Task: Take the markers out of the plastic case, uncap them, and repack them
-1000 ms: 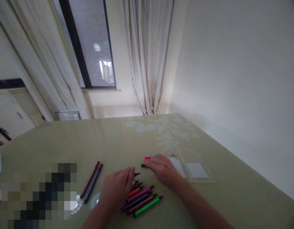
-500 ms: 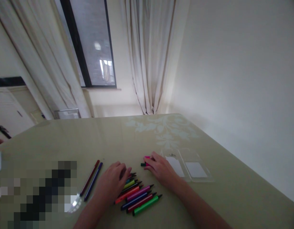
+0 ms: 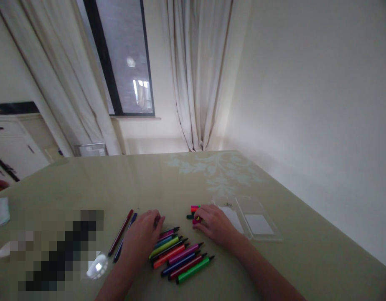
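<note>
My left hand [image 3: 142, 235] lies at the left side of a row of uncapped felt-tip markers, its fingers loosely bent and the thumb apart; no held thing shows. A green marker [image 3: 194, 270] lies nearest me, with red, blue, purple, orange and yellow-green ones behind it. My right hand [image 3: 213, 222] is over a small group of coloured marker caps, and its thumb and fingers pinch a magenta cap [image 3: 196, 221]. Beside it lie a dark green cap [image 3: 189, 216] and a pink cap [image 3: 194, 207]. Left of my left hand are a dark red marker [image 3: 120, 232] and a dark blue marker [image 3: 118, 254], partly covered.
An open clear plastic case [image 3: 276, 237] with white paper inside lies just beyond my right hand. A blurred-out dark patch [image 3: 63, 251] covers part of the table at left. A pale folded item [image 3: 0, 212] sits at the left edge. A wall [image 3: 331, 125] borders the table's right side.
My left hand has drawn back left from the markers, uncovering more of them. My right hand has shifted slightly right and nearer me, and more of the caps show. The view has tilted a little.
</note>
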Action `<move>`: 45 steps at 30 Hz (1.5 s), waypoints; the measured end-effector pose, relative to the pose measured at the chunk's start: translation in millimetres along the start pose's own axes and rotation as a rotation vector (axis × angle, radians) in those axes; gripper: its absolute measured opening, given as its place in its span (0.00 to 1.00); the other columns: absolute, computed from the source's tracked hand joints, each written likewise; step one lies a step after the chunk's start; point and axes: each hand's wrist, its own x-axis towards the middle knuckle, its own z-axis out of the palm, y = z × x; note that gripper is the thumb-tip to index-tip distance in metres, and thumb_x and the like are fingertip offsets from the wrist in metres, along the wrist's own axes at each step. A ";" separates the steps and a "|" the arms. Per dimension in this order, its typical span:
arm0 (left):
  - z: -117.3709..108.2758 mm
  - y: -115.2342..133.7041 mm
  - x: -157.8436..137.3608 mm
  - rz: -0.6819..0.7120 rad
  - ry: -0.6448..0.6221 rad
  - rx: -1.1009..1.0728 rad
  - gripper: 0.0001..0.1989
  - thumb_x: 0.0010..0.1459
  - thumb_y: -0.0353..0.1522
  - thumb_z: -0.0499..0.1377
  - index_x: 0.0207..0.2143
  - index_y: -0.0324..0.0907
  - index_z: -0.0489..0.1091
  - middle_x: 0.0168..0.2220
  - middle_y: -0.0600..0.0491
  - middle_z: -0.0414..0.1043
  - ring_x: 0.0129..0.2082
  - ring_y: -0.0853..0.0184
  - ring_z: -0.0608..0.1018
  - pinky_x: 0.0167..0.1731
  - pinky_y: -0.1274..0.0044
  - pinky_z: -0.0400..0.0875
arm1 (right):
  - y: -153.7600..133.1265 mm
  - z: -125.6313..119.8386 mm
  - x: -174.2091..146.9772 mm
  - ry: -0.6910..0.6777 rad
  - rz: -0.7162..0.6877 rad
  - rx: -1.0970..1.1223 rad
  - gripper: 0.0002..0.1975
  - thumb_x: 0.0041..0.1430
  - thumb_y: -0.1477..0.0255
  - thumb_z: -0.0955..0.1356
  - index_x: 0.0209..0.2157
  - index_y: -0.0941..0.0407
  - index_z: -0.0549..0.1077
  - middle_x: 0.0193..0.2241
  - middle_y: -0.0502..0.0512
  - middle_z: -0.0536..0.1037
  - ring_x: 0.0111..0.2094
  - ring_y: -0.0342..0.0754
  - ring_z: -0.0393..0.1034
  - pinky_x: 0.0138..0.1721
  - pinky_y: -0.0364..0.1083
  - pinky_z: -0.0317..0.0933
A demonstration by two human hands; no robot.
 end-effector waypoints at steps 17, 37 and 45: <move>5.7 4.3 0.1 0.000 0.050 -0.110 0.16 0.72 0.37 0.43 0.50 0.44 0.67 0.46 0.47 0.79 0.44 0.59 0.81 0.41 0.71 0.71 | -13.0 3.0 0.4 0.252 -0.054 0.017 0.18 0.68 0.64 0.69 0.56 0.54 0.72 0.45 0.58 0.79 0.46 0.53 0.73 0.48 0.49 0.66; -4.7 3.9 0.5 -0.114 -0.038 -0.002 0.17 0.73 0.36 0.38 0.41 0.47 0.65 0.40 0.50 0.79 0.40 0.59 0.82 0.36 0.73 0.66 | 32.3 -16.6 -7.9 0.421 -0.004 0.021 0.13 0.73 0.66 0.63 0.47 0.52 0.79 0.39 0.57 0.82 0.40 0.51 0.75 0.45 0.49 0.67; 9.2 -5.9 2.4 0.059 -0.058 -0.057 0.14 0.71 0.37 0.46 0.37 0.44 0.68 0.40 0.48 0.77 0.44 0.59 0.78 0.45 0.70 0.68 | 26.4 -11.6 -4.8 0.232 0.074 0.028 0.06 0.68 0.73 0.68 0.42 0.54 0.78 0.38 0.55 0.77 0.41 0.50 0.72 0.45 0.48 0.67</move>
